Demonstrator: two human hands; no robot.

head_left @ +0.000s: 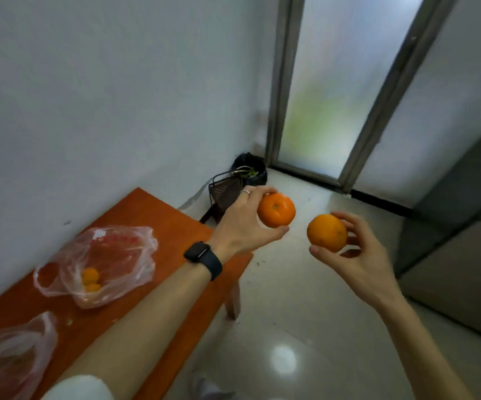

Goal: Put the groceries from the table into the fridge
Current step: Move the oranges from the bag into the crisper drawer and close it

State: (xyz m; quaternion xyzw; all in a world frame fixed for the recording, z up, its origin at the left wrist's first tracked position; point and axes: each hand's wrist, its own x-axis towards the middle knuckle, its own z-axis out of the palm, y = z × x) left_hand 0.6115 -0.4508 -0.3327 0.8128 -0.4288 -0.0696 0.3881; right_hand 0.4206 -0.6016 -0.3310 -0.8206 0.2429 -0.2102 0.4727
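My left hand (240, 223) holds one orange (276, 210) out over the far corner of the orange-brown table (170, 223). To its right, my right hand (357, 255) grips a second orange (327, 232) above the floor. A thin clear plastic bag (98, 264) lies on the table with two small oranges (90, 280) inside. The grey fridge (458, 243) stands at the right edge, its doors closed.
A second, crumpled plastic bag (11, 350) lies at the table's near left. A dark wire basket (224, 192) and a black bin (250, 168) sit in the corner by the frosted glass door (340, 90). Glossy tiled floor (305, 327) lies between table and fridge.
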